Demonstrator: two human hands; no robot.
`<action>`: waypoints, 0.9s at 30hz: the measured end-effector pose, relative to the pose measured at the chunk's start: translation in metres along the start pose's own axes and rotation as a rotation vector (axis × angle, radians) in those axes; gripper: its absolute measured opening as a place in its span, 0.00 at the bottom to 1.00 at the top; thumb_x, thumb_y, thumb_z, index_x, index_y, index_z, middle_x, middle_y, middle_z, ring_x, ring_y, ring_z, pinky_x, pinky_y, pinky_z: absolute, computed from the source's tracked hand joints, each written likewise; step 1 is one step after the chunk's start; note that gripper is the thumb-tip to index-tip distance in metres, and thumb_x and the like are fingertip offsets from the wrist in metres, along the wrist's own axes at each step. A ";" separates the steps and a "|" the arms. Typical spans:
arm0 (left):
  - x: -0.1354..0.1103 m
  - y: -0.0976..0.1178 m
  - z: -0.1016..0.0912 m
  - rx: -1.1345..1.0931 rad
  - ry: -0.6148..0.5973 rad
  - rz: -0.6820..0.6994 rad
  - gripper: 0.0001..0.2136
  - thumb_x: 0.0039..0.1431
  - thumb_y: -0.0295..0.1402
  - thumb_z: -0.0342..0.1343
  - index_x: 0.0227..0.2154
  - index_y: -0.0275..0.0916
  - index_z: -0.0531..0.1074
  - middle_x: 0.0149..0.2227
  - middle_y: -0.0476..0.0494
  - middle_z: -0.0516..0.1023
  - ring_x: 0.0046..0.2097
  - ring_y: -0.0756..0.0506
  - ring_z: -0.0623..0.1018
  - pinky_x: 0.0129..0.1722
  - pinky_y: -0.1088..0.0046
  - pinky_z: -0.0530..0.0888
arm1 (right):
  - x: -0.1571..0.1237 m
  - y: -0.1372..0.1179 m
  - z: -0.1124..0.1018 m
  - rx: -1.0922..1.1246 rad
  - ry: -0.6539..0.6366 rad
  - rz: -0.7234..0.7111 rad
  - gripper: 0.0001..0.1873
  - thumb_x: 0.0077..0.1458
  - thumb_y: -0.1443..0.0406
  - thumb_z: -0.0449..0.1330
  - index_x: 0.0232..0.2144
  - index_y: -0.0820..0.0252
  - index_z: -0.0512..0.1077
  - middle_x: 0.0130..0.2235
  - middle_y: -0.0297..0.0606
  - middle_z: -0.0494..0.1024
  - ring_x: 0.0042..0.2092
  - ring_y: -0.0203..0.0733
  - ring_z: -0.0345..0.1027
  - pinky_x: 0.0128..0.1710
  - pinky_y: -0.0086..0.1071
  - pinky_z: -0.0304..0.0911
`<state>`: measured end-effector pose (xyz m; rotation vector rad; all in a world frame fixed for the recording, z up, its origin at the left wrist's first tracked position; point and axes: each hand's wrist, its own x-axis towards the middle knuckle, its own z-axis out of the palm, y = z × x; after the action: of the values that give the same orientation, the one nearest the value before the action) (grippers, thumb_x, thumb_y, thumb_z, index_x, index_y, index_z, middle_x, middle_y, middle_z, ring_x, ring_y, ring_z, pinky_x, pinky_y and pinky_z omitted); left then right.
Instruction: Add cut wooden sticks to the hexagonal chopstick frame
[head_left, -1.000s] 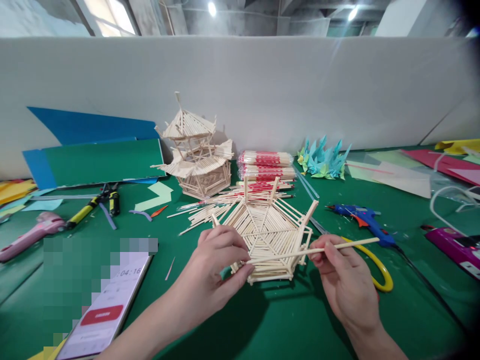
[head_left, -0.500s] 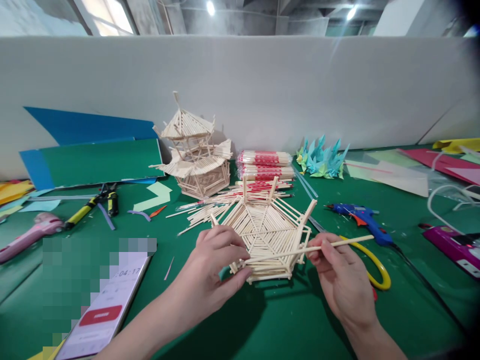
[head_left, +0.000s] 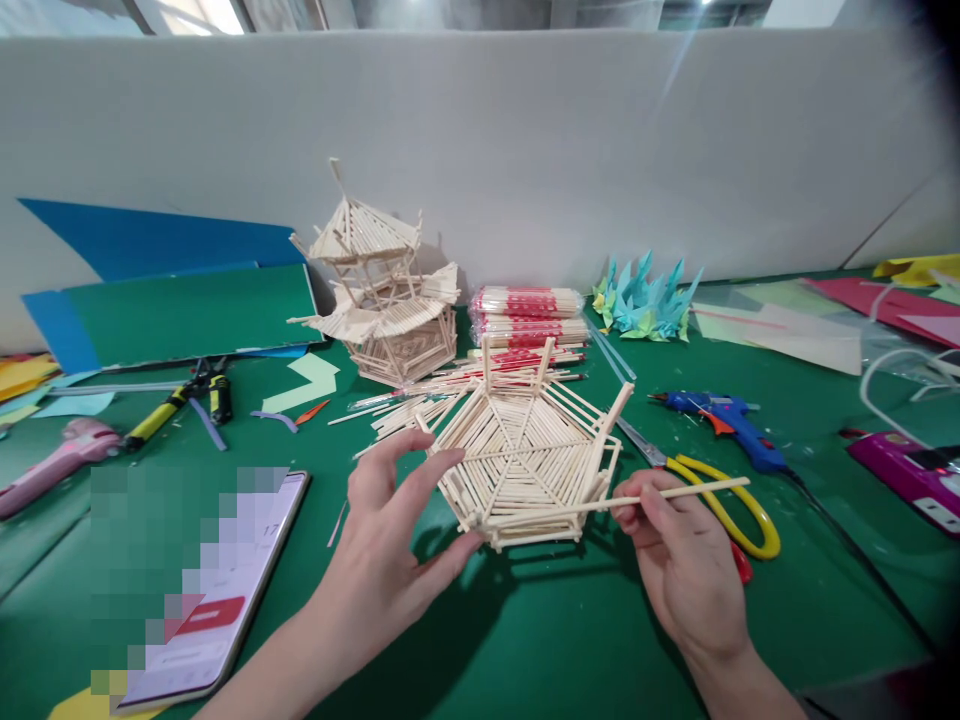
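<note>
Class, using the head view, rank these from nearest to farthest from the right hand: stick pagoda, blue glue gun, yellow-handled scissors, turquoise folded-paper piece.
Starting from the right hand:
1. Yellow-handled scissors: right beside it, partly behind it.
2. Blue glue gun: farther out, toward the right.
3. Turquoise folded-paper piece: at the back, roughly straight ahead.
4. Stick pagoda: at the back, well left.

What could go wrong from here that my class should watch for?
The wooden stick in the right hand crosses the near side of the stick frame and might slip out of line. The left hand, at the frame's near-left corner, could nudge it. The yellow-handled scissors lie beside the right hand and might get knocked.
</note>
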<state>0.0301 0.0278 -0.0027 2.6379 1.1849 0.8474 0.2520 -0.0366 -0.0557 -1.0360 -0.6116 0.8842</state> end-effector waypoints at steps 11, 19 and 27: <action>0.004 0.004 -0.002 0.035 -0.074 0.139 0.12 0.55 0.28 0.53 0.43 0.41 0.65 0.23 0.53 0.69 0.28 0.47 0.68 0.35 0.67 0.61 | -0.005 0.002 0.003 0.003 0.003 0.013 0.06 0.52 0.62 0.59 0.28 0.58 0.74 0.27 0.34 0.72 0.27 0.33 0.63 0.26 0.25 0.60; 0.015 0.005 -0.009 -0.098 -0.233 0.130 0.07 0.56 0.28 0.51 0.38 0.39 0.70 0.21 0.53 0.71 0.26 0.49 0.70 0.35 0.67 0.61 | -0.008 0.002 0.006 0.001 0.028 0.002 0.06 0.52 0.61 0.59 0.27 0.56 0.73 0.26 0.32 0.72 0.27 0.33 0.62 0.26 0.24 0.60; 0.019 0.006 -0.008 -0.182 -0.283 0.082 0.07 0.56 0.28 0.49 0.33 0.40 0.72 0.22 0.52 0.74 0.26 0.49 0.70 0.37 0.66 0.64 | -0.004 0.003 0.006 -0.017 0.006 -0.010 0.06 0.53 0.62 0.58 0.29 0.58 0.73 0.27 0.33 0.71 0.27 0.33 0.62 0.27 0.26 0.60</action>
<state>0.0395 0.0362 0.0145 2.5640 0.8914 0.5398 0.2441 -0.0364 -0.0563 -1.0502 -0.6194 0.8681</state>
